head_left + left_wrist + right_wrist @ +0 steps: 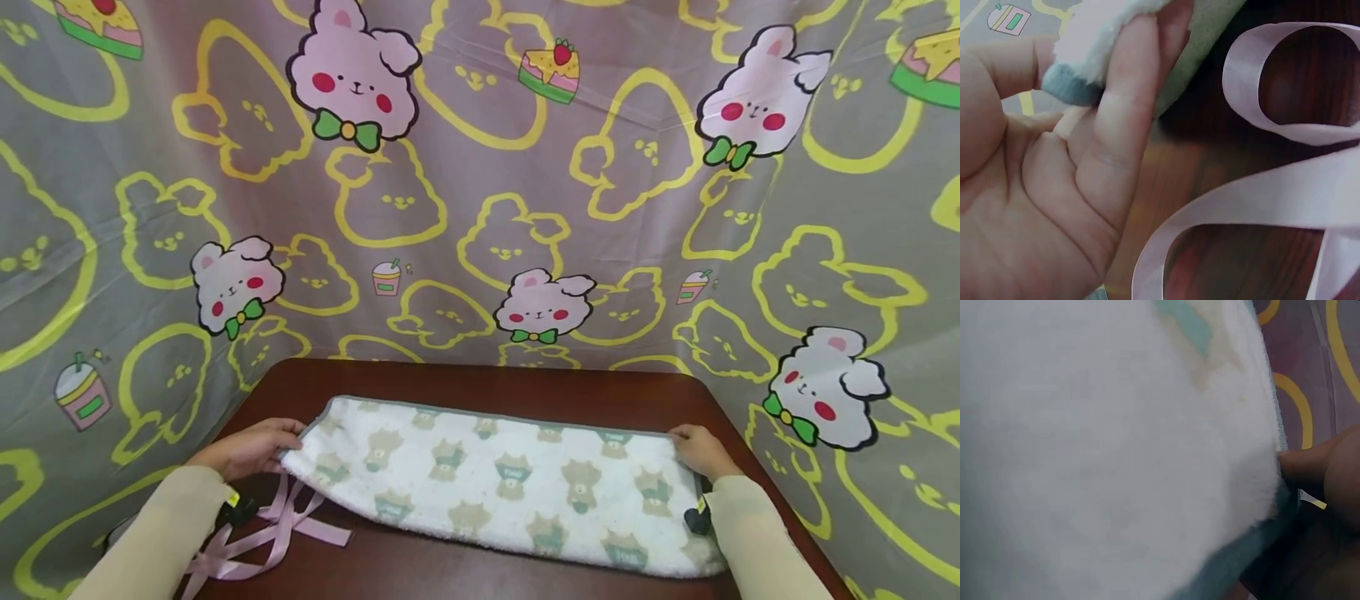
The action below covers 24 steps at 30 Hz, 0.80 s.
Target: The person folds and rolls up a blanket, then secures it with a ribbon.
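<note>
A white fluffy towel [487, 479] printed with beige-and-green bears, trimmed in grey-blue, stretches as a long strip between both hands. My left hand [253, 450] pinches its left end; in the left wrist view the bound edge sits between thumb and fingers. At the far right corner, my right hand [703, 452] grips the trimmed edge, with the thumb on the near side in the right wrist view. The towel's lower edge bows down close over the table. Most of the right hand's fingers are hidden behind the cloth.
A loosely looped pink ribbon [322, 531] lies by the left forearm, below the towel's left end. The dark reddish-brown table [585, 392] has rounded far corners. Behind and beside it hangs a grey curtain [465, 158] with rabbit prints.
</note>
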Motion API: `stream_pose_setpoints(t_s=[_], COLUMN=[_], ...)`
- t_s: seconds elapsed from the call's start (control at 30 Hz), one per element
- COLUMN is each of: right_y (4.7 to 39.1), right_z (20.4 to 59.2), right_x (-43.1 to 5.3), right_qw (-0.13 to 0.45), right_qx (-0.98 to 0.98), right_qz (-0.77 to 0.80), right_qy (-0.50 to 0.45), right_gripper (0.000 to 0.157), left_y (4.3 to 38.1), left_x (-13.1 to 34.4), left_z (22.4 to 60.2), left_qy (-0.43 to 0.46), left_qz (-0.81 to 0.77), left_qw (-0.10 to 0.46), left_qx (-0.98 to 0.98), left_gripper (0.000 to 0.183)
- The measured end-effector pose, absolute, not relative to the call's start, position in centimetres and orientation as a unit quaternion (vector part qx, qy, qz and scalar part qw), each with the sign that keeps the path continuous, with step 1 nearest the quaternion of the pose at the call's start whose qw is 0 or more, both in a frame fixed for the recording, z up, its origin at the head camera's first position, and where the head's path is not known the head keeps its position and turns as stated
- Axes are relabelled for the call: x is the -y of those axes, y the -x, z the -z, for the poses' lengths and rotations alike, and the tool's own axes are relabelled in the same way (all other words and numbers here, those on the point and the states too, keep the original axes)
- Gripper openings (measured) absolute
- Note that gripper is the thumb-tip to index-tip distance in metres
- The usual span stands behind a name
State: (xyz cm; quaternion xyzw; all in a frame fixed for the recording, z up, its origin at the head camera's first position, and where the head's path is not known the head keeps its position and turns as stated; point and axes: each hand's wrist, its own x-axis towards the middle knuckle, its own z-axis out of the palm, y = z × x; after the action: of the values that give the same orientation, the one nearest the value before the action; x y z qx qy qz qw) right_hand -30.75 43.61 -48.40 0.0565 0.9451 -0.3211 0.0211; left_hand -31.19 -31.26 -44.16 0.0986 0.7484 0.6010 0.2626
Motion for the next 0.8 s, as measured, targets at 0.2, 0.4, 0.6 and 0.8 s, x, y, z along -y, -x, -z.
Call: stream_pose_setpoints(t_s=[0.2,0.4,0.6,0.8], right_y=[30.1,29.5,29.1,28.8], right_z=[48.3,47.8,48.0,48.1], right_x=[-44.3,-44.7,-45.3,-45.6], right_qw=[0.046,0.055,0.059,0.061], right_qx=[-0.952,-0.956,-0.960,-0.962], right_qz=[0.296,0.281,0.263,0.252], right_qy=[-0.064,-0.071,-0.075,-0.084], right_gripper=[0.033,0.032,0.029,0.028], left_y=[31.9,32.9,34.1,35.2], left_x=[30.5,29.5,28.9,28.5], left_z=[44.1,44.1,44.1,44.9], left_qy=[-0.090,-0.075,-0.060,-0.051], left_qz=[-0.595,-0.585,-0.577,-0.579], left_qw=[0.255,0.237,0.215,0.196], left_qx=[-0.756,-0.772,-0.786,-0.790], left_gripper=[0.031,0.038,0.041,0.042])
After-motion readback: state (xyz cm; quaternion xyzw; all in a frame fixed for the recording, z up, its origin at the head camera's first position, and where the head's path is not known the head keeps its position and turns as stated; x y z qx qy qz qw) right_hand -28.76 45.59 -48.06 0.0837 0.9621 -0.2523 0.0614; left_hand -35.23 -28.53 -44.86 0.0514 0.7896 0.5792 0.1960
